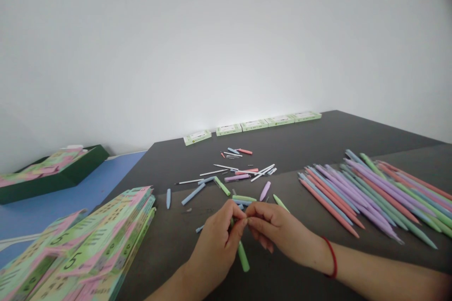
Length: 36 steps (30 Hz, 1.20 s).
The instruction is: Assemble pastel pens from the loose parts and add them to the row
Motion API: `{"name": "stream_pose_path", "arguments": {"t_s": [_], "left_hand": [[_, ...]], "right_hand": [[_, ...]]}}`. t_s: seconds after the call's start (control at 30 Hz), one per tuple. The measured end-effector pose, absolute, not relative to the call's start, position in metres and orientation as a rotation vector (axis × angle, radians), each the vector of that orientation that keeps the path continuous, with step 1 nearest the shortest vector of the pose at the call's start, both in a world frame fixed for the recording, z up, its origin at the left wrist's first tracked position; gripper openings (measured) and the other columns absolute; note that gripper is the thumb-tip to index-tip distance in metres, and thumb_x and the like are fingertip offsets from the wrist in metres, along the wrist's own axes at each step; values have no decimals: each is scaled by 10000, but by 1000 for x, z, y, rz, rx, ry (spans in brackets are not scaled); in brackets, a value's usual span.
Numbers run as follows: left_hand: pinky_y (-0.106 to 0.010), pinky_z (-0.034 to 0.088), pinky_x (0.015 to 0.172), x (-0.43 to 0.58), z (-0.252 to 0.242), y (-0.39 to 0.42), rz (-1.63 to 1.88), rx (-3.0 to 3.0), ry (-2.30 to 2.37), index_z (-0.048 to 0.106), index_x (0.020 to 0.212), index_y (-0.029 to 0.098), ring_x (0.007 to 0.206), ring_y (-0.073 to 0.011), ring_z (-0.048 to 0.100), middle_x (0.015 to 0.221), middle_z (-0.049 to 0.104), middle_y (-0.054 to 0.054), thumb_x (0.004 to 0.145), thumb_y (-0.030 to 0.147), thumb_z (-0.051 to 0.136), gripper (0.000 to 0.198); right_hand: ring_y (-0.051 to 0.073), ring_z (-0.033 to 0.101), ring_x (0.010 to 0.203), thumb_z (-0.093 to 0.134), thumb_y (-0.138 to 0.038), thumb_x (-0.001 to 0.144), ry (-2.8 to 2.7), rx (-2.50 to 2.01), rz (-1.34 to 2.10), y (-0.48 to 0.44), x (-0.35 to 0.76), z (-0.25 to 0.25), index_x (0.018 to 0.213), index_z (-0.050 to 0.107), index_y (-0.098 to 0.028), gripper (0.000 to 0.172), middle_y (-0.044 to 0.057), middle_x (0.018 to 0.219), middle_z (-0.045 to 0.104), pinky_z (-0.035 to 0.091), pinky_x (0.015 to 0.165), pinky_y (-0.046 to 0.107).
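Note:
My left hand [221, 235] is closed around a green pen barrel [243, 257], whose lower end sticks out below the fingers. My right hand [278, 228] pinches at the barrel's upper end, fingertips touching those of the left; whatever is between them is hidden. Just beyond the hands lie loose pen parts: a green barrel piece [244, 198], a purple tip piece [264, 191], a blue barrel [193, 194] and another green piece [222, 186]. White refills [263, 172] are scattered farther back, beside a purple piece [237, 177].
Whole pastel pens [353, 197] lie in a broad pile at the right. Stacked printed packs [92, 249] fill the near left. A green tray [70, 174] holds more packs on a blue surface [116, 174]. Several flat boxes [254, 124] line the black table's [300, 146] back edge, against the wall.

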<state>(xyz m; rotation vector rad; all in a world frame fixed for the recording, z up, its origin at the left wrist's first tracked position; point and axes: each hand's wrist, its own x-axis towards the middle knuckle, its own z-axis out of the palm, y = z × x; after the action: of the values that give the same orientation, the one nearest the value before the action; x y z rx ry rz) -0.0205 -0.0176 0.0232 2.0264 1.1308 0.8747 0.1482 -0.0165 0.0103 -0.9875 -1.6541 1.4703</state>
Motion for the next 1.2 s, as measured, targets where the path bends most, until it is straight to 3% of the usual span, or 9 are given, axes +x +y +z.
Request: {"name": "stream_pose_path", "arguments": {"t_s": [0.07,0.23,0.33,0.47,0.7,0.9,1.03,1.2], "left_hand": [[-247,346,615,-20,23,-17,935,1944,1128,556,854,210,638,-135,483,713,528,28,875,250,511,64],[-208,273,470,-20,21,-3,1112,1214,1067,624,902,158,524,-91,371,644,435,43,822,342,562,210],[-196,287,455,-22,19,6,1212,820,931,639,920,121,539,-81,391,679,450,30,722,249,624,236],[-194,336,498,-22,18,8,1274,728,881,651,907,118,565,-81,420,656,470,30,660,175,684,256],[-210,343,546,-18,14,1,1264,846,895,640,927,138,578,-88,418,688,497,20,711,217,666,232],[-234,363,651,-20,16,-1,1074,1421,1043,624,935,186,692,-137,497,787,582,5,795,212,594,146],[-248,357,691,-19,21,-8,862,1813,1108,628,862,200,757,-171,525,811,612,-6,835,182,543,91],[-268,358,766,-14,20,-18,764,1973,1063,612,833,201,838,-192,547,861,626,-24,893,189,470,155]], "right_hand": [[56,428,422,462,-322,889,-1621,-975,1494,-15,148,9,799,504,-176,177,-80,563,452,344,378,151],[62,419,417,458,-345,889,-1552,-1049,1411,-6,154,10,766,468,-185,202,-81,567,443,332,382,166],[79,423,459,439,-273,896,-1743,-1138,1122,-4,163,25,760,481,-187,167,-70,566,444,322,425,186],[101,383,512,467,-146,855,-2091,-1233,591,-10,172,53,710,514,-193,159,-52,572,448,269,472,223],[121,431,514,470,-127,852,-2245,-1369,371,-15,170,57,674,488,-204,195,-31,588,511,287,493,240],[161,555,607,464,-156,908,-2352,-1412,304,-10,171,52,779,557,-192,163,11,708,613,344,553,264],[185,614,720,467,-119,903,-2424,-1312,365,-9,173,58,893,600,-187,149,36,829,660,410,642,279],[184,626,846,388,-130,935,-2413,-1012,539,-15,172,56,978,625,-203,252,57,944,670,462,772,278]]}}
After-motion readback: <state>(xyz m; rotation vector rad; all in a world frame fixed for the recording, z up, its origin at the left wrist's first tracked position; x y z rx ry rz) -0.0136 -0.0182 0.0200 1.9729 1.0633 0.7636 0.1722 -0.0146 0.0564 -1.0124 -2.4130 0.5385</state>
